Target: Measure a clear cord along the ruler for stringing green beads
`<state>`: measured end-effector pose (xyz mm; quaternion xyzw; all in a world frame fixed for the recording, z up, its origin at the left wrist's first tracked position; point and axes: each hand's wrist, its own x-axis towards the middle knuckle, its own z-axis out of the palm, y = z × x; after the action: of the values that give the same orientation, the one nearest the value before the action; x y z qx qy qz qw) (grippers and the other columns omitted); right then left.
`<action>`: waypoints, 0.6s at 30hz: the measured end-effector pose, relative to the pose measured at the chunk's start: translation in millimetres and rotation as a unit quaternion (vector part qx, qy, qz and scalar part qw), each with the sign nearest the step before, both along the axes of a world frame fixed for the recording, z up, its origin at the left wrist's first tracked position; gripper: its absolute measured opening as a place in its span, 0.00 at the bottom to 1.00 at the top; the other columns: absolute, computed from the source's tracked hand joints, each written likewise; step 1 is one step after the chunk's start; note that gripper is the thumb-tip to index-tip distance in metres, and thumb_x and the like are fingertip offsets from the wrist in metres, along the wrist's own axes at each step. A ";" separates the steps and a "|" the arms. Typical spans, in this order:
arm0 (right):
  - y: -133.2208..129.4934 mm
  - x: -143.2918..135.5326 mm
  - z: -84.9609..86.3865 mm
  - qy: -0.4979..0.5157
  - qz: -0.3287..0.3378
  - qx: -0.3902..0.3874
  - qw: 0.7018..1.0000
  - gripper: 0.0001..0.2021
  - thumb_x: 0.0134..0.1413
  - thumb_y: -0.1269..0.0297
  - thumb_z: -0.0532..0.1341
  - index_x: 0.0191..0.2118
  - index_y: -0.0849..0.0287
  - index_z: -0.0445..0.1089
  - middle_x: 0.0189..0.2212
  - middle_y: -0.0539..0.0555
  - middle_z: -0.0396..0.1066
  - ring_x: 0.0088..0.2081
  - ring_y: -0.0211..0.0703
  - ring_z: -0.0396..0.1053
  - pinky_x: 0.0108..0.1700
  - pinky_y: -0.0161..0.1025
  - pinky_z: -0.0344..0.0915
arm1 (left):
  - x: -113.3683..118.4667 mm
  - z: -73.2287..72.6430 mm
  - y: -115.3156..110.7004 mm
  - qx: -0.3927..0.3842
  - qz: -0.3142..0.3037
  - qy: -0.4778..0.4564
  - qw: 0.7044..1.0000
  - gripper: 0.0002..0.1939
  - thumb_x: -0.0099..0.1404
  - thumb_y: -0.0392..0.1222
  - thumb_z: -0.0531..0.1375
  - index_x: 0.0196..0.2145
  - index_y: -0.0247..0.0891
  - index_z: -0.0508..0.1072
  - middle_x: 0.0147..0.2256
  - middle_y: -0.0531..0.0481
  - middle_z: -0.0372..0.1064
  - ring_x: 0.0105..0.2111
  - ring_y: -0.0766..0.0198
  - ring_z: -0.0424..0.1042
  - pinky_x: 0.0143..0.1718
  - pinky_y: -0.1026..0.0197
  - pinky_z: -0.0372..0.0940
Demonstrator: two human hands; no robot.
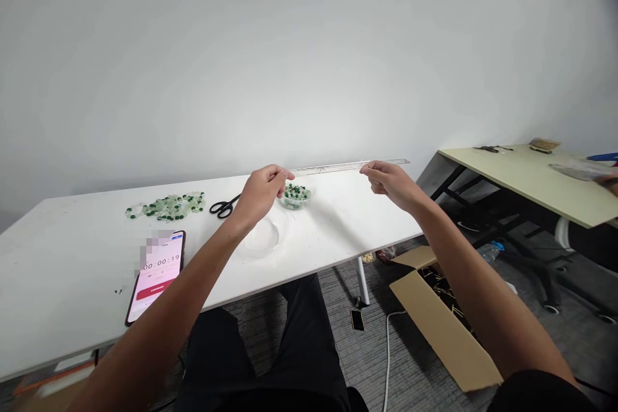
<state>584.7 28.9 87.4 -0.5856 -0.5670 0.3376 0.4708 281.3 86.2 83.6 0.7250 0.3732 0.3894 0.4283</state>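
Observation:
Over the white table, my left hand [263,190] is closed in a pinch beside a clear bowl [294,206] of green and white beads [298,192]. Out to the right, my right hand [390,184] is also pinched, in front of a ruler's right part. Whatever the fingertips hold, if anything, is too thin or small to make out. Black scissors [223,208] lie left of my left hand, their blades partly hidden by it. Below the bowl sits an empty-looking clear round dish [276,241]. Loose beads [171,206] are spread farther left.
A clear ruler [333,168] lies along the table's back edge. A phone [157,283] showing a timer rests near the front left. On the floor at right stands an open cardboard box [441,328]; beyond is a second table [521,174] with a person's hand at its edge.

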 end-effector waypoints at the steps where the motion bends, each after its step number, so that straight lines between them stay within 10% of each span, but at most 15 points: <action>1: -4.5 -2.8 5.3 0.024 0.006 0.004 1.000 0.11 0.52 0.56 0.61 0.30 0.58 0.63 0.19 0.44 0.44 0.20 0.31 0.41 0.22 0.37 0.41 | 3.2 -2.2 1.3 0.013 0.011 0.031 0.999 0.14 0.63 0.48 0.51 0.39 0.40 0.73 0.31 0.47 0.71 0.34 0.59 0.69 0.39 0.56 0.62; 6: -24.6 -36.4 34.8 0.121 0.048 0.042 0.991 0.06 0.54 0.60 0.60 0.36 0.55 0.65 0.19 0.45 0.44 0.20 0.33 0.41 0.22 0.38 0.46 | 37.1 -10.4 -25.3 0.126 0.011 0.081 0.989 0.28 0.63 0.49 0.55 0.58 0.37 0.58 0.58 0.39 0.57 0.59 0.51 0.54 0.58 0.49 0.50; 13: -12.9 -84.3 48.5 0.229 0.087 0.070 0.967 0.07 0.54 0.64 0.58 0.40 0.55 0.65 0.28 0.49 0.65 0.36 0.37 0.68 0.42 0.38 0.67 | 74.7 -24.2 -61.3 -0.019 -0.222 -0.076 0.972 0.19 0.65 0.51 0.54 0.48 0.38 0.67 0.44 0.43 0.70 0.46 0.60 0.68 0.49 0.58 0.61; 18: -0.1 -83.3 39.9 0.246 0.091 0.109 0.959 0.10 0.50 0.66 0.60 0.41 0.58 0.68 0.40 0.54 0.72 0.50 0.46 0.67 0.56 0.47 0.64 | 60.4 -22.3 -50.7 -0.086 -0.267 -0.119 0.952 0.15 0.66 0.47 0.53 0.31 0.34 0.70 0.29 0.48 0.69 0.34 0.64 0.69 0.43 0.59 0.62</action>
<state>501.3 28.8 127.3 -0.3756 -0.5181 0.4483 0.6241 341.7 35.4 61.3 0.7067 0.1440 0.3106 0.6192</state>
